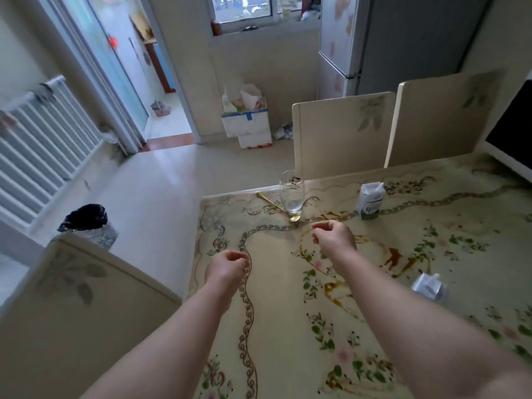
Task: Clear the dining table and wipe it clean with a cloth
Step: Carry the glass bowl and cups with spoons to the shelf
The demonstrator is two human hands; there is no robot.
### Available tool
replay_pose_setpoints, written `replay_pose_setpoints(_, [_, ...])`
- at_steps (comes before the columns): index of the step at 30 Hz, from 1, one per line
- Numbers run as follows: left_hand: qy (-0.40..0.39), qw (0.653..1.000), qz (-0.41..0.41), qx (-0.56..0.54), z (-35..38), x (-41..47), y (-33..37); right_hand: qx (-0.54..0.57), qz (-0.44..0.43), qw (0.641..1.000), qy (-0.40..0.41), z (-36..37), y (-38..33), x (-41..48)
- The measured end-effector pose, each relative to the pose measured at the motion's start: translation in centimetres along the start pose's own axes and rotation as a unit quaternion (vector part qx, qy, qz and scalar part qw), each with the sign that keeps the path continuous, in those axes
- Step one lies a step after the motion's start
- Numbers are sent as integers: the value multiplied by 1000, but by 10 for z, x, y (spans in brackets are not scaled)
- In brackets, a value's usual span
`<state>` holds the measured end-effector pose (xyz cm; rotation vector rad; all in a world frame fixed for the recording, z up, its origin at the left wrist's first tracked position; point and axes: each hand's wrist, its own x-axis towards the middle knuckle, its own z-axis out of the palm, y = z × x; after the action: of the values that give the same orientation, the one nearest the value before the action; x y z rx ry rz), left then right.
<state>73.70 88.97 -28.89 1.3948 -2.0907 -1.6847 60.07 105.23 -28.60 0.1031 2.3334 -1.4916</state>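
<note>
Over the sauce-streaked dining table (288,326) both loosely curled, empty hands hover, left hand (229,264) nearer, right hand (334,236) just short of the fragile-looking glass (291,192), best gripped low around its bowl, the light gold spoon (277,207) beside it.

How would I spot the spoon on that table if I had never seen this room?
Start at the far left corner of the flowered dining table, where a tall clear glass stands. The spoon lies flat beside its base, partly behind it. It is the only slim, gold-coloured thing there; the cartons nearby are white.
</note>
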Motion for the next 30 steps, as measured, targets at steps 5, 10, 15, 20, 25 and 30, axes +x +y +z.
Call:
replay_pose_setpoints(5, [23, 999, -1, 22, 5, 38, 7, -18, -15, 1000, 10, 29, -21, 61])
replay_pose_setpoints(10, [25, 998, -5, 56, 19, 71, 8, -42, -41, 998, 20, 50, -34, 111])
replay_pose_setpoints(15, [21, 997, -3, 71, 33, 99, 13, -65, -62, 996, 19, 67, -35, 150])
replay_pose_setpoints(20, [9, 997, -4, 75, 40, 115, 15, -66, -79, 994, 34, 85, -33, 168])
replay_pose_setpoints(25, [3, 998, -10, 67, 46, 119, 16, -51, -85, 994, 51, 94, -22, 172])
replay_pose_setpoints(30, [-1, 997, -7, 79, 48, 122, 16, -4, -105, 992, 77, 89, -18, 165])
